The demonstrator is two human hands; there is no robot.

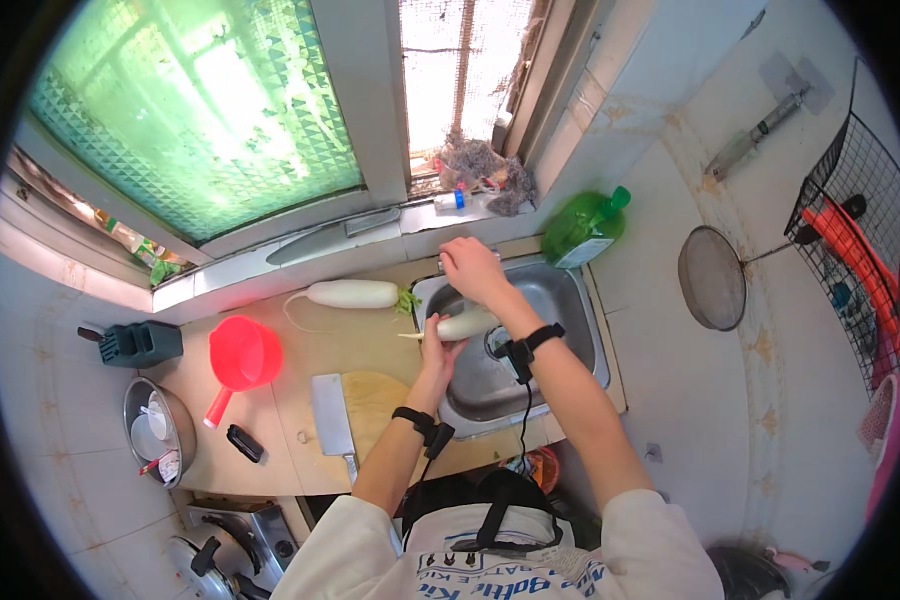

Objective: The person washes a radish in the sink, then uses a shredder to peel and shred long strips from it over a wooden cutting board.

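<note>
Over the steel sink (490,405), my left hand (440,345) is closed around a white radish (467,324), whose thin root points left past my fingers. My right hand (475,270) reaches to the sink's back edge, its fingers closed at the metal faucet (443,267), which they mostly cover. A second white radish (353,294) with short green leaf stubs lies on the counter, left of the sink. A cleaver (332,415) rests at the left side of a round wooden cutting board (375,405), near my left forearm.
A red ladle (245,355), a black object (245,443), a steel bowl of dishes (182,420) and a knife block (142,344) occupy the left counter. A long knife (315,240) lies on the sill. A green bottle (584,228) stands behind the sink; a strainer (712,278) hangs right.
</note>
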